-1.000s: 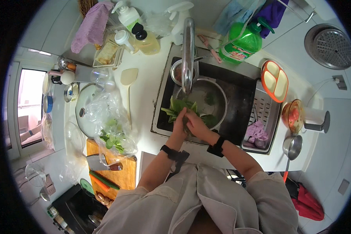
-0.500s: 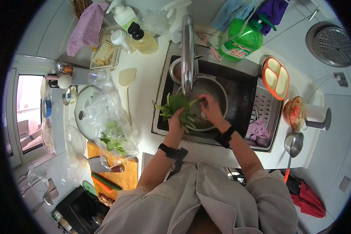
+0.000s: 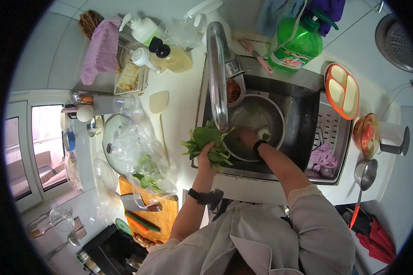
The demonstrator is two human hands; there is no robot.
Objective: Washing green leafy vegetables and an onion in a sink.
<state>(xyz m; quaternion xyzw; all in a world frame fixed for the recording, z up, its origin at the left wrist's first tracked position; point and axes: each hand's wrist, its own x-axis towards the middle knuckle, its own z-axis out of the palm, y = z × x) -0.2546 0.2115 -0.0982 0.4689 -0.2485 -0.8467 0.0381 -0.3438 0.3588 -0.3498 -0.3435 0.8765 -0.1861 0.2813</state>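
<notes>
My left hand [image 3: 205, 160] is closed round a bunch of leafy greens [image 3: 207, 138] at the front left of the black sink basin [image 3: 299, 114]. My right hand [image 3: 248, 138] reaches down into a round metal pot [image 3: 261, 112] of water in the basin, its fingers submerged and unclear. A green leaf bit [image 3: 265, 136] lies by that hand, over a pale shiny patch. A small metal bowl with reddish contents [image 3: 234, 91] sits behind the pot, partly under the chrome tap [image 3: 217, 73].
A plastic bag with greens [image 3: 149, 179], a cream spatula [image 3: 159, 103], a cutting board [image 3: 170, 220] and a knife [image 3: 134, 203] are at left. A drainer tray [image 3: 329, 123], orange divided plate [image 3: 342, 91], glass bowl [image 3: 366, 135] and ladle [image 3: 365, 174] are at right. Soap bottles [image 3: 293, 48] stand behind.
My hands have separated: the left keeps the greens to the left, the right has gone down into the pot's water. The whole view has shifted slightly.
</notes>
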